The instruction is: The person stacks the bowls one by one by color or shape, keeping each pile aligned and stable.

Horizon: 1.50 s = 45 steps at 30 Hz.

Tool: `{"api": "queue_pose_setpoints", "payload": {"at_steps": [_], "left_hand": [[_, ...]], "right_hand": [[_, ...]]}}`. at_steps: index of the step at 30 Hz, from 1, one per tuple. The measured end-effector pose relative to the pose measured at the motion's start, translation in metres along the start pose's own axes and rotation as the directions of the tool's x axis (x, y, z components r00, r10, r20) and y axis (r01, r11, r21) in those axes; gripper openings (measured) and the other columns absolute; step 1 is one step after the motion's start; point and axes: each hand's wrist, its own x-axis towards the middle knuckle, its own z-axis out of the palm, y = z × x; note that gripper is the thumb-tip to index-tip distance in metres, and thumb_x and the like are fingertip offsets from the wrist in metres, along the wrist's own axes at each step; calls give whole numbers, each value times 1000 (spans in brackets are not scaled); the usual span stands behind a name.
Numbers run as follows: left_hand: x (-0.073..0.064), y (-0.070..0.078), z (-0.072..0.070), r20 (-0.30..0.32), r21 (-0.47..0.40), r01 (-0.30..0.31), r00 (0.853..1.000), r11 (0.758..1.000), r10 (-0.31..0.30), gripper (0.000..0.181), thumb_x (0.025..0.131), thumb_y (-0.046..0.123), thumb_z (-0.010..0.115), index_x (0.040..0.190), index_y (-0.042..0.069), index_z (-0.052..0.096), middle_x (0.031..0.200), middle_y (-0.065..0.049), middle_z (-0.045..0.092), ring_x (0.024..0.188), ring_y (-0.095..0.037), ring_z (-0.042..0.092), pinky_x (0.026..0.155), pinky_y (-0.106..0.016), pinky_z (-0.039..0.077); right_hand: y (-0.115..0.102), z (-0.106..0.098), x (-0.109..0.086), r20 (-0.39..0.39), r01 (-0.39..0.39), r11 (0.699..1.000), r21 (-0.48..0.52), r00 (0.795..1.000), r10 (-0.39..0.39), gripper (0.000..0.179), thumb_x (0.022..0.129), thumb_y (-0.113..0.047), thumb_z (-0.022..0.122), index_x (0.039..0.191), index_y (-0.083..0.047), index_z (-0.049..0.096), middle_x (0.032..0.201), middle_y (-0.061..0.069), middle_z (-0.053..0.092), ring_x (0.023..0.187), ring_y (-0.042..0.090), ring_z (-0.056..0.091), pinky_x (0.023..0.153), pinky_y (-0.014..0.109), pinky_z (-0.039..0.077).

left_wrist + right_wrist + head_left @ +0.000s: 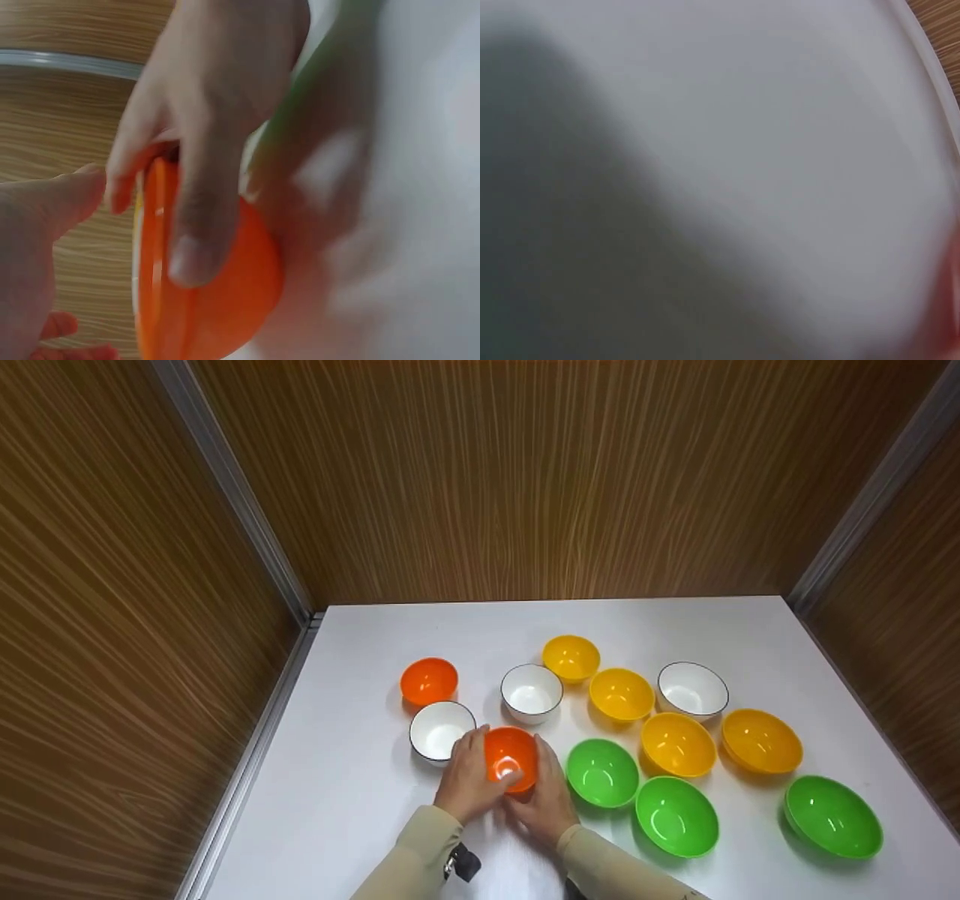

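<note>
A small orange bowl (513, 757) is between my two hands near the middle of the white table. My right hand (546, 799) grips it from the right. In the left wrist view, the right thumb (201, 240) presses along the bowl's outer wall and the other fingers go over its rim. My left hand (469, 780) is at the bowl's left side, its thumb overlapping the bowl in the head view. Seen from the left wrist, the left thumb (71, 196) is stretched out, apart from the rim. The right wrist view is mostly blurred.
Left of the hands stand a white bowl (442, 731) and another orange bowl (429, 681). A second white bowl (532, 691) is just beyond. Yellow bowls (679, 744), green bowls (602, 772) and a third white bowl (692, 688) stand to the right. Wood-grain panels (525, 480) enclose the table.
</note>
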Motion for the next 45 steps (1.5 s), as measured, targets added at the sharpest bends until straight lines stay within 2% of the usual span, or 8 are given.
{"api": "queue_pose_setpoints", "payload": {"at_steps": [6,12,19,25,29,36,41,45], "left_hand": [[18,-8,-36,-63,-79,-12,998,997,7,69,87,38,68,141,3,42,135,-12,51,126,-29,46,107,-44,38],[31,-27,-61,-171,-99,-8,985,995,-9,59,88,36,67,133,2,48,123,-14,58,115,-30,53,100,-44,44],[44,-47,-74,-193,-178,59,977,982,-93,54,90,32,68,129,-2,50,118,-17,59,110,-33,56,96,-43,47],[58,-61,-78,-188,-169,117,971,979,-149,53,90,33,67,126,-2,51,113,-19,60,105,-33,58,91,-44,49],[69,-75,-79,-163,-187,216,955,958,-247,54,90,33,66,127,-3,51,113,-21,61,103,-33,58,91,-44,48],[86,-98,-78,-17,-169,408,909,897,-417,59,94,38,58,135,-1,43,118,-21,59,107,-31,56,93,-43,47],[93,-109,-76,28,-149,463,885,874,-464,62,96,39,53,136,-6,40,128,-26,54,117,-36,53,98,-47,45],[96,-115,-74,83,-158,501,866,851,-494,63,97,39,50,137,-7,37,137,-27,46,124,-37,47,103,-48,41]], "right_hand": [[3,3,-1,-42,35,999,20,999,-34,114,68,-44,85,149,2,20,146,24,36,129,37,42,108,52,34],[5,5,-5,10,-84,992,95,996,84,121,66,-47,86,150,3,15,150,23,31,133,36,38,111,50,30],[5,-1,-5,110,-265,942,205,963,247,126,62,-57,83,153,-4,13,152,21,30,137,35,33,113,51,26],[6,-2,-5,115,-281,940,194,958,262,120,64,-57,82,151,-1,21,152,20,31,137,34,34,113,50,26],[6,-1,-6,115,-289,933,212,956,270,120,63,-54,84,150,-1,23,152,18,32,137,33,34,113,50,26],[7,0,-8,99,-280,942,187,959,266,120,61,-56,84,150,-2,24,150,18,34,136,32,36,113,49,28],[6,0,-8,79,-257,950,179,966,246,118,62,-55,84,149,0,26,149,18,36,135,32,38,112,48,29],[5,1,-8,100,-293,937,193,955,278,120,60,-57,84,150,-2,25,150,17,35,136,31,36,113,48,28]]}}
